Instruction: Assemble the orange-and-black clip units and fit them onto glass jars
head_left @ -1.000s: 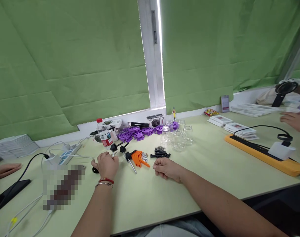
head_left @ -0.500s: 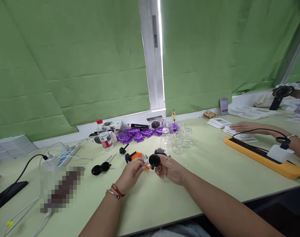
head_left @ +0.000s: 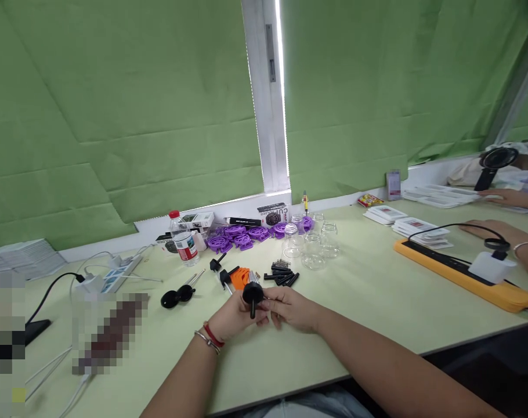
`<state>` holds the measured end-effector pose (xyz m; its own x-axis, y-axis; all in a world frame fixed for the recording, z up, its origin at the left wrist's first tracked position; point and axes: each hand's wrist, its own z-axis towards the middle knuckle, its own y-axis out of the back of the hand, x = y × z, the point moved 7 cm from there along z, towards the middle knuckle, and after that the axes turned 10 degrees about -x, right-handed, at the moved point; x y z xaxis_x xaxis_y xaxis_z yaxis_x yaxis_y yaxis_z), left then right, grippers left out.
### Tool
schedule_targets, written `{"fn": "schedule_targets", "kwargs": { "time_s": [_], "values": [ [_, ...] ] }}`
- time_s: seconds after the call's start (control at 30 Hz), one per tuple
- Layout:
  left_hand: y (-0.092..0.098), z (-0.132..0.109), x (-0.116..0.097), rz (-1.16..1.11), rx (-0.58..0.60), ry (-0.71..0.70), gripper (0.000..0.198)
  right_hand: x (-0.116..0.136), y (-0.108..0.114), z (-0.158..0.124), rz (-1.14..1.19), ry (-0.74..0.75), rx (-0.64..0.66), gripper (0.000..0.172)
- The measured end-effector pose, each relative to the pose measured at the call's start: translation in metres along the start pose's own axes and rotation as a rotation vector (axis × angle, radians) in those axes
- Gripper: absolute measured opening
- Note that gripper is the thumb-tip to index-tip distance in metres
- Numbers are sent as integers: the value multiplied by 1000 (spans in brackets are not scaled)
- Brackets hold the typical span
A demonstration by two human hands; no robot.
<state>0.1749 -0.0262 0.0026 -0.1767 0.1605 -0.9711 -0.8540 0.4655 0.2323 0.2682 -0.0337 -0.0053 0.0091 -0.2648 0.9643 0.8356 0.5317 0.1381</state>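
A black round part with a short stem (head_left: pixel 252 293) is held up between my hands, its stem pointing down toward me. My left hand (head_left: pixel 234 316) is closed around its left side and partly hidden behind it. With thumb and fingers pinched, my right hand (head_left: pixel 292 307) meets the right edge of the same part. Just beyond lie orange pieces (head_left: pixel 241 277), slim metal rods (head_left: pixel 252 277), black stick-shaped pieces (head_left: pixel 285 277) and small screws (head_left: pixel 282 263). Black parts with stems (head_left: pixel 224 277) rest left of the orange pieces.
Several clear glass jars (head_left: pixel 314 255) stand behind, near purple plastic pieces (head_left: pixel 243 241) and a water bottle (head_left: pixel 185 241). Black discs (head_left: pixel 170 299) lie left. A yellow power strip (head_left: pixel 447 271), white card stacks (head_left: pixel 420 229) and another person's hand (head_left: pixel 485 228) are to the right.
My right hand has moved left with the black round part, and my hands have come together around it. Black stick pieces behind are now uncovered. The other person's hand drew back rightward.
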Motion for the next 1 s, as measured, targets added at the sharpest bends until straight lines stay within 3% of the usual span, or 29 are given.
{"fn": "schedule_targets", "kwargs": {
  "time_s": [0.03, 0.1, 0.2, 0.37, 0.57, 0.7, 0.8, 1.0],
  "values": [
    [7, -2, 2, -41, 33, 49, 20, 2, 5, 1, -91, 43, -42, 37],
    [29, -3, 3, -176, -26, 118, 22, 6, 15, 3, -282, 124, -144, 29],
    [46, -6, 7, -318, -62, 174, 33, 3, 21, 4, -478, 127, -212, 23],
    [30, -10, 24, -58, 74, 324, 32, -7, 15, 2, -581, 103, -183, 18],
    [30, -12, 31, -1, 135, 357, 25, 3, 38, 12, -562, 92, -378, 17],
    [36, -13, 32, -13, 147, 351, 25, 11, 57, 34, -686, -23, -457, 17],
    [38, -13, 32, 15, 164, 339, 24, 6, 64, 55, -847, -146, -444, 19],
    [44, -12, 37, 5, 156, 329, 24, -14, 65, 89, -1063, -217, -391, 16]
  ]
}}
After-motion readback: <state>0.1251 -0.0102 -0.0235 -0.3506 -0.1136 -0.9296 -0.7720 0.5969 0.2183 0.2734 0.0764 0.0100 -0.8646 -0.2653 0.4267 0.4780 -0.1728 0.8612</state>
